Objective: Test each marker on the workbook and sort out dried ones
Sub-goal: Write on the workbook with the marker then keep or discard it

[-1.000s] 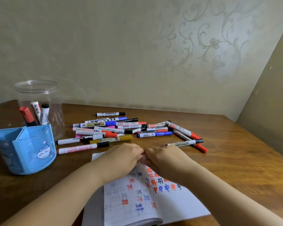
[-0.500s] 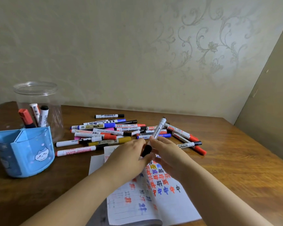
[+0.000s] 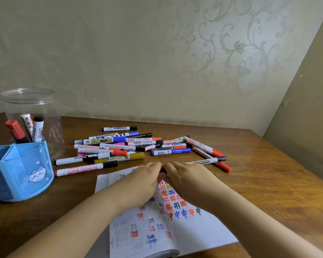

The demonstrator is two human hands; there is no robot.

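Note:
Both my hands meet over the top edge of the open workbook point(image 3: 203, 226), whose pages carry red, blue, black and yellow test marks. My left hand point(image 3: 145, 179) and my right hand point(image 3: 186, 181) together grip a black-capped marker point(image 3: 163, 170). Only a dark bit of it shows between the fingers. A pile of several capped markers point(image 3: 131, 146) in black, blue, red, pink and gold lies on the table just beyond my hands.
A blue divided pen holder point(image 3: 22, 170) with a cat picture stands at the left. Behind it is a clear plastic jar point(image 3: 28, 101) with three markers point(image 3: 35, 129) inside. The wooden table point(image 3: 268, 183) meets walls at the back and right.
Half a second ago the white marker stood tilted upward between my hands. My hands have since lowered and closed together, hiding most of it.

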